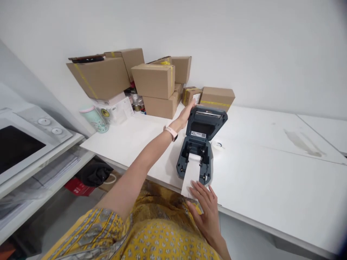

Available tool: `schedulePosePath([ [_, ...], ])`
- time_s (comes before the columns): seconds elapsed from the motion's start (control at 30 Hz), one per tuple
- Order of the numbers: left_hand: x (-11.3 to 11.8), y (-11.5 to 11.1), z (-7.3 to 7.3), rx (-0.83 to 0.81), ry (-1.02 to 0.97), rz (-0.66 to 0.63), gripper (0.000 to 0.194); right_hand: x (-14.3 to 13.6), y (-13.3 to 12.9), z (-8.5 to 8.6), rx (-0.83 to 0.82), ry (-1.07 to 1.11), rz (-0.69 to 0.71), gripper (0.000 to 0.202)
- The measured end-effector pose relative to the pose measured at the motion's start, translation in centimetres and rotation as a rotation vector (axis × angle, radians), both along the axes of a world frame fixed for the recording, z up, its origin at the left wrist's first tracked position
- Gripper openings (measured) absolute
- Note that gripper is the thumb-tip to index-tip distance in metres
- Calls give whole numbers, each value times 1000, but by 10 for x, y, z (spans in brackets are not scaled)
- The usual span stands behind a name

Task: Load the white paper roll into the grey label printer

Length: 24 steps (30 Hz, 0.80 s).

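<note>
A dark blue-grey label printer (180,166) stands at the table's front edge with its lid (203,119) raised. At the lid's upper left edge is my left hand (187,115), holding it, with some fingers hidden behind. A white label strip (192,173) runs from the small roll in the printer's bay over the front, towards me. My right hand (204,207) rests its fingertips on the loose end of that strip, fingers stretched and spread, palm down.
Cardboard boxes (154,81) are stacked along the wall, with smaller ones behind the printer. A mint tumbler (94,119) stands at the table's left end, near a microwave (29,133). Just right of the printer lies a small white roll (217,145) on the white table (260,173).
</note>
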<state>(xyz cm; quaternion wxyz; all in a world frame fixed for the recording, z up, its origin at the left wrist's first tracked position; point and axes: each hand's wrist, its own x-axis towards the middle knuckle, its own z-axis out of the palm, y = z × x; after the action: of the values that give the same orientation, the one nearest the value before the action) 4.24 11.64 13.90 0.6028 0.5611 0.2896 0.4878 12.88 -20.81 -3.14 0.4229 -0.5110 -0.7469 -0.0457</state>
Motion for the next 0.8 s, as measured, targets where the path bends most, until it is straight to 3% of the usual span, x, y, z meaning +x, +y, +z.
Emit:
schedulePosePath([
  [0.17,-36,-85,-36,493,186,-51,42,2,-3,0,14,37,45,34],
  [0.3,-64,-129,-75,724,350,-46,30,-1,-8,-1,29,67,60,29],
  [0.43,-78,-148,-114,870,469,-49,32,-5,-16,0,117,189,13,17],
  [0.57,-78,-161,-143,957,405,82,36,-4,-9,10,216,287,-224,30],
  [0.67,-71,-169,-156,928,358,191,37,2,15,21,134,307,-328,40],
  [0.8,-63,-171,-161,926,342,270,39,13,48,29,-36,250,-218,46],
])
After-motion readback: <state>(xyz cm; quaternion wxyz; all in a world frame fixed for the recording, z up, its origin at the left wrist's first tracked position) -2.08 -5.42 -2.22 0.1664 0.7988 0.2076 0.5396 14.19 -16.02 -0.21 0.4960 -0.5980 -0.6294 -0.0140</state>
